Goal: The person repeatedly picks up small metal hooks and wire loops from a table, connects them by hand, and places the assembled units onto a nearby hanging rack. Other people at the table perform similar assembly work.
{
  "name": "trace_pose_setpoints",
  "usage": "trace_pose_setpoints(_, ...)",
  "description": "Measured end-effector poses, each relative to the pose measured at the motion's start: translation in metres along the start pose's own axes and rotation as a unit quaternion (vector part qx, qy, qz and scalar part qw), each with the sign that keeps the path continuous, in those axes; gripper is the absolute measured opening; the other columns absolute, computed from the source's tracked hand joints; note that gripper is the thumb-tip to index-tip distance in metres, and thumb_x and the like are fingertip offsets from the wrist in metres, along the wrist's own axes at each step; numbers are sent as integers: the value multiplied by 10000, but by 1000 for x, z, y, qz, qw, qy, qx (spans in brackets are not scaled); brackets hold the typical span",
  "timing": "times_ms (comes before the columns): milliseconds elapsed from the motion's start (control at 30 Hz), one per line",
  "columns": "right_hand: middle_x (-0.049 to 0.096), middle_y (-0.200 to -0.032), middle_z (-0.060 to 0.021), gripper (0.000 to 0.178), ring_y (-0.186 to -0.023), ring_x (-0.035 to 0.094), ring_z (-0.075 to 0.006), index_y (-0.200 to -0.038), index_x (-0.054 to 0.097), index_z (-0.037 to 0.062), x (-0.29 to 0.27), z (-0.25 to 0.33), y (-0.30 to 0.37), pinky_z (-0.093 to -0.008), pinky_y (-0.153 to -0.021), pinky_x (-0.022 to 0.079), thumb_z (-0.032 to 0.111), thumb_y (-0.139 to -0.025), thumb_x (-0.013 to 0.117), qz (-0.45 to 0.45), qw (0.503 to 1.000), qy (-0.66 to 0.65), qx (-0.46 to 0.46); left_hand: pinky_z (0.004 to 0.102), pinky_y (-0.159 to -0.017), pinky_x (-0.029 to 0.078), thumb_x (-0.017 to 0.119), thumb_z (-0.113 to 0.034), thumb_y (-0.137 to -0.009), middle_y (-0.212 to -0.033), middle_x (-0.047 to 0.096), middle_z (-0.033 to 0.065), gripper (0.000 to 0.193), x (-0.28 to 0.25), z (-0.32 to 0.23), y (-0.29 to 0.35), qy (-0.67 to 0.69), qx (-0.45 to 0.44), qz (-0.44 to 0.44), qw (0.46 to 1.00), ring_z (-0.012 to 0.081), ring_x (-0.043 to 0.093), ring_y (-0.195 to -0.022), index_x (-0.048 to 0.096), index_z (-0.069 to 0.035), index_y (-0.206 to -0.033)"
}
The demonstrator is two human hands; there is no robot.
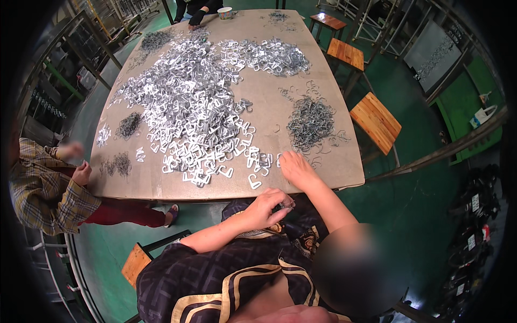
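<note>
My right hand (297, 170) is at the table's near edge, its fingers drawn together against a small silver flat metal hook (279, 160). Left of it, several loose silver hooks (254, 181) lie at the near end of a big spread heap of the same hooks (194, 107). Just beyond my right hand rests a pile of thin dark bent wire pieces (311, 123). My left hand (268, 209) hovers above my lap, just off the table edge. Its fingers are curled around something small and dark, mostly hidden.
Smaller wire piles (129, 125) lie on the left of the brown table (334, 172). On the left a person in a plaid shirt (54, 183) works; another person's hand (198, 19) reaches in at the far end, near a bowl (225, 13). Wooden stools (376, 123) line the right side.
</note>
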State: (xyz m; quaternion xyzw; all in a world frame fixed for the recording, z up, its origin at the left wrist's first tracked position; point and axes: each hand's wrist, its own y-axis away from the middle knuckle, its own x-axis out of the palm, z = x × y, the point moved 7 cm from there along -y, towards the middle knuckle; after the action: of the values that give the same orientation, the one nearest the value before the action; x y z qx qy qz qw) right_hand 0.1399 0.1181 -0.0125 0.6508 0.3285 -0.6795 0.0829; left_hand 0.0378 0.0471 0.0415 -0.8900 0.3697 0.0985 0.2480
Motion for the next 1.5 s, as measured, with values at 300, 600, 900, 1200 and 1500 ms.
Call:
trace_pose_setpoints(300,571,-848,-99,52,-865,612,-274,-816,610,31,-8,-9,-2,-394,-767,505,52,-772,593,-5,990,-139,35,367,-820,451,661,-22,-801,-924,682,85,137,-1,0,1,-2,-15,-12,1000,273,638,-871,537,-54,-849)
trace_pose_setpoints(600,680,-795,-78,149,-680,615,-110,-926,700,-54,-16,-30,40,-266,-593,484,70,-844,698,-31,734,-568,370,388,-791,478,678,-9,-795,-888,683,101,135,-6,11,1,2,-62,-69,996,305,655,-866,576,-36,-880)
trace_pose_setpoints(900,679,-841,-93,110,-668,607,-113,-910,682,-72,-58,0,74,-255,-598,484,19,-848,683,-129,752,-571,302,399,-703,478,705,-22,-783,-808,654,114,142,-4,22,-1,-30,-83,-136,987,330,637,-758,591,-40,-865)
trace_pose_setpoints(1200,693,-818,-121,101,-685,694,-174,-933,667,-76,-90,15,83,-264,-606,530,-41,-839,669,-175,850,-421,264,425,-697,481,728,-63,-764,-769,638,126,155,3,19,-5,-152,-41,-81,984,348,614,-743,612,-44,-865)
trace_pose_setpoints(1500,683,-799,-131,100,-667,689,-182,-929,665,-64,-87,7,109,-273,-615,539,-37,-832,670,-222,809,-426,339,427,-783,438,728,-160,-786,-886,604,132,169,-54,69,-45,-411,-127,-119,895,333,569,-876,630,-29,-829)
